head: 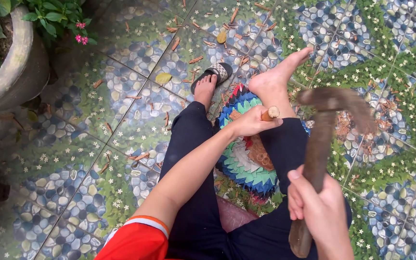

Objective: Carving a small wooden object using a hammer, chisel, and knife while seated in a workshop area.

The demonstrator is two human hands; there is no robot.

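Left hand (249, 123) fingers grip a stick (269, 113); right hand (316, 204) fingers clench a hammer (331, 113).

Soft, even daylight is filling the scene; no hard shadows are falling on the patterned floor tiles (121, 144), and no glare is showing on them. Colours are reading bright and saturated. The curved tool (331, 125) is smearing with motion blur, strongest at its head, and the right hand (316, 207) gripping it is looking slightly soft. The left hand (251, 123) and the short wooden stick (269, 114) are staying sharp. The left edge is darkening and blurring heavily, and the concrete planter (18, 72) there is bending with wide-angle distortion.
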